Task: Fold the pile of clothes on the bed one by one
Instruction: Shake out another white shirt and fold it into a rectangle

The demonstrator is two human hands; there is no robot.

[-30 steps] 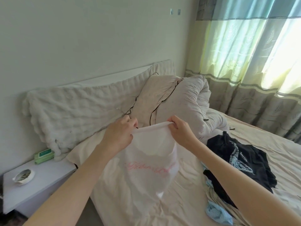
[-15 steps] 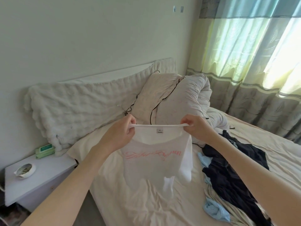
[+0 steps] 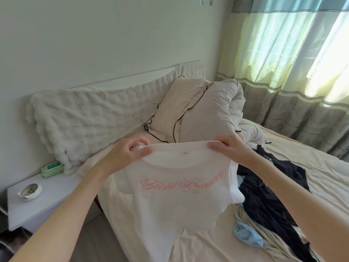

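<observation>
A bedroom seen from above a bed (image 3: 294, 167) covered in a cream, slightly wrinkled sheet, set against a plain pale wall. At its head lies a long white bolster (image 3: 85, 118) with a puffy, ribbed texture, next to a beige pillow (image 3: 179, 108) trimmed in thin black piping and a bunched grey-white duvet (image 3: 219, 108). To the right, striped curtains (image 3: 283, 59) in green, teal and grey glow with daylight. Left of the bed stands a white nightstand (image 3: 51, 201) carrying a green packet of wipes (image 3: 52, 168) and a small shell-shaped dish (image 3: 30, 191). Held up over the sheet is a thin white T-shirt (image 3: 170, 201) with pink script lettering across the chest, hanging freely. The left hand (image 3: 126, 156) pinches one end of its shoulder line and the right hand (image 3: 230, 150) pinches the other, stretching the neckline taut between them. Just right of the shirt lies the pile of clothes (image 3: 268, 205) on the bed: rumpled dark navy cloth, a striped cream piece and a light blue knitted item.
</observation>
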